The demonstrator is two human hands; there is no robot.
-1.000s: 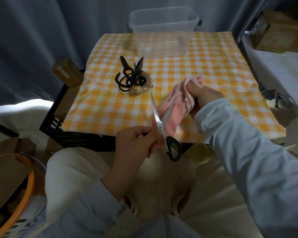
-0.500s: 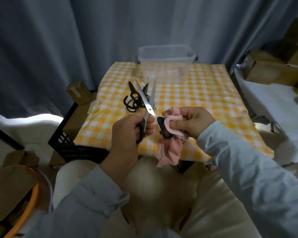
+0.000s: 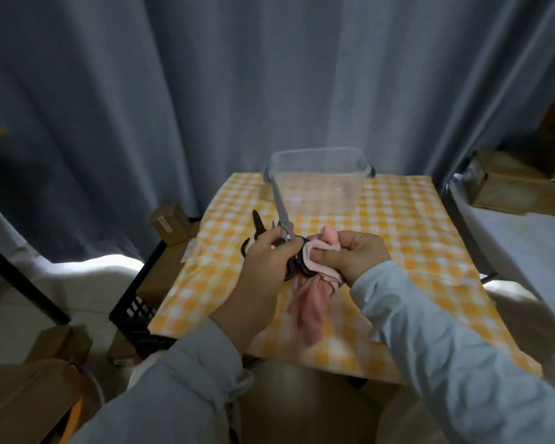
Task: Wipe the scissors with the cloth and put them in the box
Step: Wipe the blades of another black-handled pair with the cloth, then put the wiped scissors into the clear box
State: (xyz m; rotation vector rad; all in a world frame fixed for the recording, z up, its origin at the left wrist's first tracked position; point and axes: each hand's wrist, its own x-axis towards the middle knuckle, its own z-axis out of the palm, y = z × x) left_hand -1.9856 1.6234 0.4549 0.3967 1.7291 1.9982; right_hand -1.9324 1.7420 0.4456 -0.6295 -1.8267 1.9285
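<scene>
Your left hand (image 3: 266, 261) curls round the scissors (image 3: 281, 213) near the pivot, blades closed and pointing away. Your right hand (image 3: 356, 254) pinches the pink cloth (image 3: 311, 296) over a black handle loop, so this looks like handle wiping. Next, lift them past the spare black scissors (image 3: 257, 223), across bare checked tablecloth (image 3: 398, 238), and over the clear box (image 3: 318, 153) rim.

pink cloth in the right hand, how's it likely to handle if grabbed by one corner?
Probably floppy: the soft pink cloth hangs limp below the right hand. Likely light, since a bunched pinch carries it. Probably conforms: it folds over the black-handled steel scissors.
</scene>
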